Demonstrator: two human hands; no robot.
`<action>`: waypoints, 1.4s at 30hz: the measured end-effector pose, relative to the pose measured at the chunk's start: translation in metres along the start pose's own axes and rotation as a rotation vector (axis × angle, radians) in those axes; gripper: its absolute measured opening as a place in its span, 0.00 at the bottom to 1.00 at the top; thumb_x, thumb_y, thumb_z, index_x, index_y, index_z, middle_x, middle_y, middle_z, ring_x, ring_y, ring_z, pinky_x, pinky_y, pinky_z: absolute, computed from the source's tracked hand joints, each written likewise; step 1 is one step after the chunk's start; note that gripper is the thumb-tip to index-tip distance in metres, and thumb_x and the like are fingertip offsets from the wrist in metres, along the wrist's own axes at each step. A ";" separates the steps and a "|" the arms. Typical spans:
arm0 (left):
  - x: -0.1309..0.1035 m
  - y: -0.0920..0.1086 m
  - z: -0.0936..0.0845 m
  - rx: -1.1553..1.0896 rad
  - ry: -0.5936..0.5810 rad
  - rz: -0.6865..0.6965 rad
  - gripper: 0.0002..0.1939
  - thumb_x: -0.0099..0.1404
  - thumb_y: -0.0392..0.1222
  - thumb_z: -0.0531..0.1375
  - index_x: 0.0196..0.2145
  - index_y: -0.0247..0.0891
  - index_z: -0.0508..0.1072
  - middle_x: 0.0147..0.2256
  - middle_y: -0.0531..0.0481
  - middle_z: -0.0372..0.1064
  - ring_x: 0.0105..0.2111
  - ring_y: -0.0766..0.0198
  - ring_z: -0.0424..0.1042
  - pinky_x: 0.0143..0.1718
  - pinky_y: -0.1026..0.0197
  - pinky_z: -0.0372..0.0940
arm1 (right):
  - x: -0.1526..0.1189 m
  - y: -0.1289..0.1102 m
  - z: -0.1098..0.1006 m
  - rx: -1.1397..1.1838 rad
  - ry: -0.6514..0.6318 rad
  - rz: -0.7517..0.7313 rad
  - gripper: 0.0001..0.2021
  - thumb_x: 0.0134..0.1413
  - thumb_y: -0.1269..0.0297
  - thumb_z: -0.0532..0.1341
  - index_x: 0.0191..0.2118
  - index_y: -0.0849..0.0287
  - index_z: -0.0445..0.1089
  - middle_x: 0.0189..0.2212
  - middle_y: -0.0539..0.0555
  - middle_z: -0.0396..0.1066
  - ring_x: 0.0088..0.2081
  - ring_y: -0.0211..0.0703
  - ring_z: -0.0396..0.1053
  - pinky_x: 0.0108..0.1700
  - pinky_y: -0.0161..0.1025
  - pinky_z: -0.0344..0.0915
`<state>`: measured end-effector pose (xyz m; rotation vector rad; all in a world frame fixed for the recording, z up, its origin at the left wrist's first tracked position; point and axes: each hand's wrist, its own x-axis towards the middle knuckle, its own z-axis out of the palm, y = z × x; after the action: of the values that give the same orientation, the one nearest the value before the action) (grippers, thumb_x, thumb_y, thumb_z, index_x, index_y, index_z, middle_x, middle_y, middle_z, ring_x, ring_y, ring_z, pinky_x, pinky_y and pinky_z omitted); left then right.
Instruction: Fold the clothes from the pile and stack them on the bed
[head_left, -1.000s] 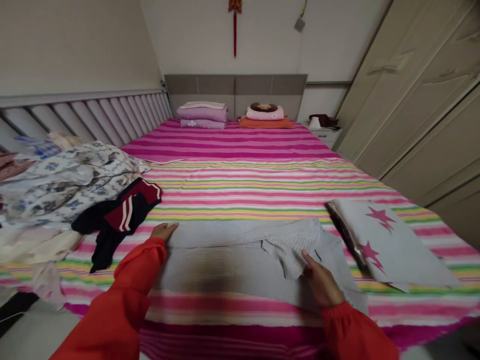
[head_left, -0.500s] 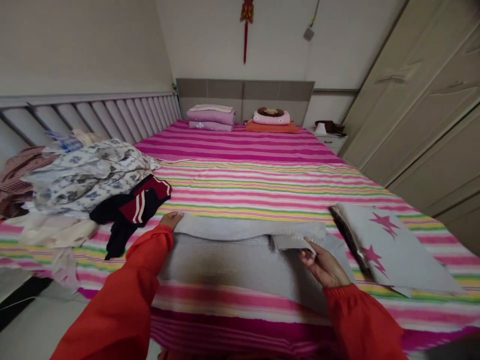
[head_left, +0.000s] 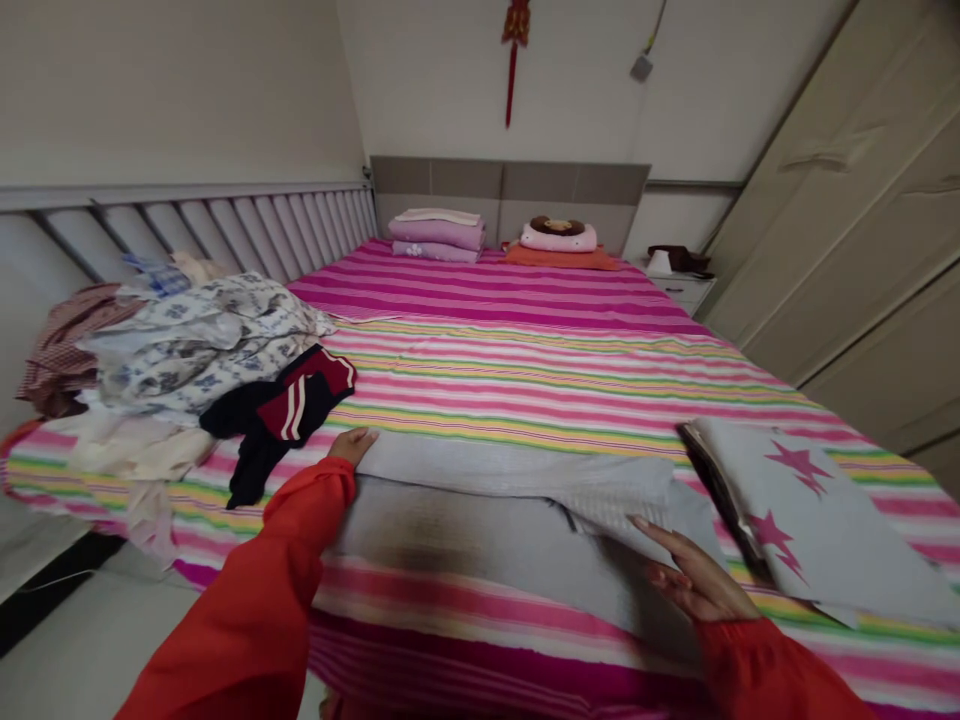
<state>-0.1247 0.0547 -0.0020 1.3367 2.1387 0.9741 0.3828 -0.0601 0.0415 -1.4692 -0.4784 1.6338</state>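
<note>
Grey garment: lies on the near part of the bed, between the two hands, spread wide from left to right, its far strip doubled over so that a long fold edge runs across it
Left hand: narrow, fingertips pinching the far left corner of the grey cloth
Right hand: partly spread, palm turned inward, one extended digit touching the loose ribbed edge near the garment's right end; whether it grips that edge, I cannot tell
Red sleeves: cover both forearms, the left one reaching further across the bed
Starred grey stack: folded cloth just beside the garment, on the right, with pink star shapes on top and darker layers showing along its left edge
Navy and maroon garment: crumpled to the left, near the left hand, with white stripes
Floral cloth: heaped behind the navy piece, red checked cloth to its left and cream cloth in front
Striped bedspread: pink, white, yellow and green under the clothes, magenta towards the headboard
Lilac bedding: a folded pile at the far end, left of an orange cushion that carries a pink bundle
</note>
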 end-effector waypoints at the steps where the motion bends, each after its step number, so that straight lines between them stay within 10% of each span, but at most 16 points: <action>1: -0.002 -0.002 0.000 -0.008 0.004 -0.005 0.14 0.50 0.53 0.64 0.24 0.39 0.73 0.25 0.51 0.73 0.36 0.55 0.73 0.40 0.60 0.67 | 0.001 0.004 0.000 -0.019 0.033 0.014 0.19 0.32 0.68 0.74 0.27 0.55 0.63 0.17 0.39 0.60 0.11 0.23 0.45 0.16 0.27 0.61; 10: -0.028 0.022 0.003 -0.058 0.146 0.041 0.14 0.59 0.44 0.56 0.41 0.38 0.74 0.37 0.45 0.75 0.41 0.56 0.71 0.45 0.57 0.64 | 0.012 0.040 -0.006 -0.004 -0.033 -0.156 0.18 0.29 0.60 0.74 0.29 0.55 0.70 0.31 0.51 0.73 0.37 0.42 0.71 0.38 0.36 0.70; 17: -0.140 0.083 0.106 -0.427 -0.376 0.295 0.07 0.51 0.41 0.63 0.31 0.41 0.77 0.34 0.48 0.75 0.35 0.60 0.72 0.40 0.60 0.66 | 0.027 0.044 0.014 0.034 -0.052 -0.408 0.20 0.25 0.65 0.76 0.28 0.55 0.67 0.26 0.46 0.72 0.34 0.39 0.71 0.42 0.37 0.67; 23: -0.216 0.118 0.186 -0.875 -0.722 -0.242 0.18 0.46 0.38 0.68 0.38 0.38 0.74 0.42 0.41 0.74 0.40 0.57 0.73 0.44 0.55 0.66 | 0.031 0.032 0.021 0.180 0.019 -0.177 0.13 0.38 0.72 0.70 0.20 0.59 0.63 0.18 0.48 0.69 0.24 0.36 0.70 0.34 0.34 0.71; 29: -0.224 0.148 0.208 -1.184 -0.711 -0.549 0.20 0.50 0.35 0.66 0.42 0.41 0.70 0.56 0.42 0.64 0.50 0.58 0.69 0.51 0.56 0.62 | 0.025 0.014 0.035 0.277 -0.076 -0.038 0.08 0.51 0.78 0.61 0.25 0.61 0.66 0.27 0.58 0.76 0.32 0.40 0.76 0.36 0.32 0.73; 34: -0.218 0.158 0.209 -1.194 -0.721 -0.576 0.17 0.51 0.40 0.67 0.39 0.43 0.70 0.44 0.49 0.72 0.45 0.62 0.71 0.47 0.58 0.62 | 0.023 0.018 0.037 0.272 -0.076 -0.066 0.06 0.51 0.76 0.61 0.26 0.61 0.68 0.25 0.56 0.76 0.28 0.38 0.75 0.31 0.30 0.72; 42: -0.213 0.164 0.213 -1.039 -0.749 -0.655 0.14 0.47 0.39 0.69 0.29 0.40 0.68 0.35 0.51 0.73 0.39 0.64 0.71 0.40 0.63 0.62 | 0.026 0.036 0.035 0.175 -0.039 -0.287 0.12 0.32 0.69 0.71 0.28 0.60 0.71 0.26 0.51 0.74 0.28 0.38 0.71 0.27 0.30 0.65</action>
<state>0.2092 -0.0187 -0.0197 0.3231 1.0520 0.8724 0.3395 -0.0509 0.0062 -1.1827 -0.5280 1.4398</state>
